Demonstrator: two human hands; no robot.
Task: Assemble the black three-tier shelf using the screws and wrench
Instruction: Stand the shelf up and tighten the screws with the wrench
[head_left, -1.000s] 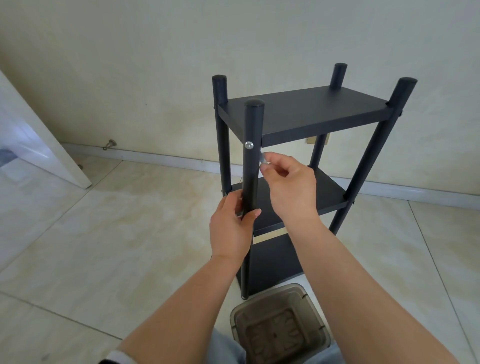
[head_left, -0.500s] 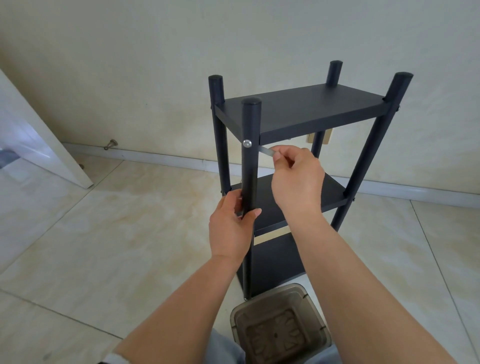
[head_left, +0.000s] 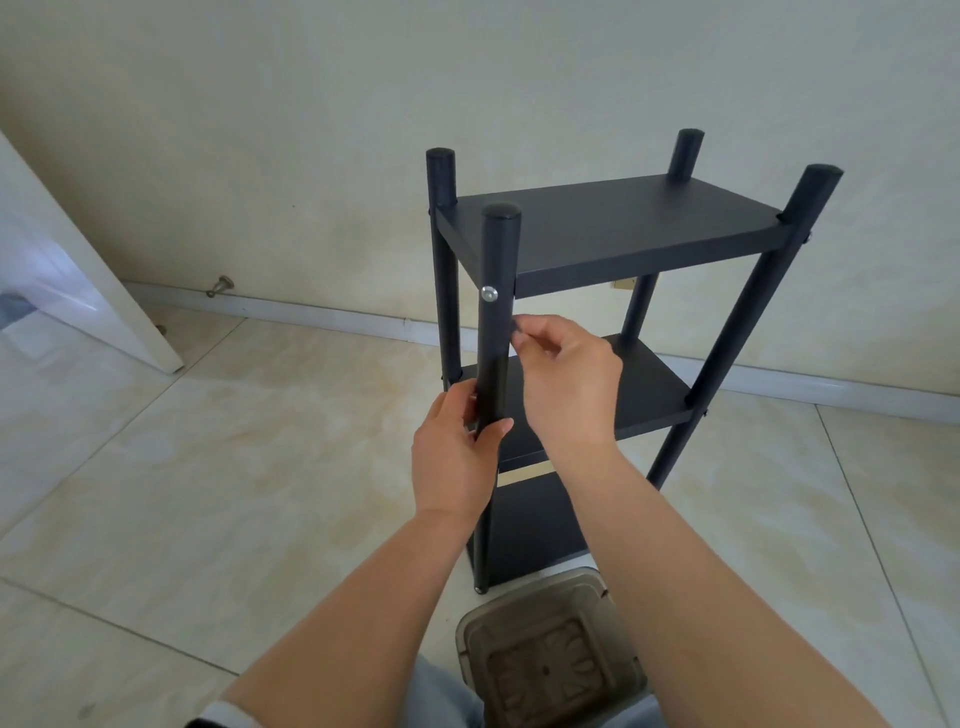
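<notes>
Black and upright, the three-tier shelf (head_left: 597, 234) stands on the tiled floor (head_left: 234, 467) before me. My left hand (head_left: 457, 457) grips its near front post (head_left: 493, 353) at mid height. My right hand (head_left: 566, 379) pinches a small wrench (head_left: 515, 326) just below the silver screw (head_left: 489, 294), beside that post.

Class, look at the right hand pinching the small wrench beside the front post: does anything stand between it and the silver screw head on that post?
Nothing visible does. The right hand sits just below and right of the silver screw head on the round black front post, with only bare post between them. The left hand grips lower down.
</notes>
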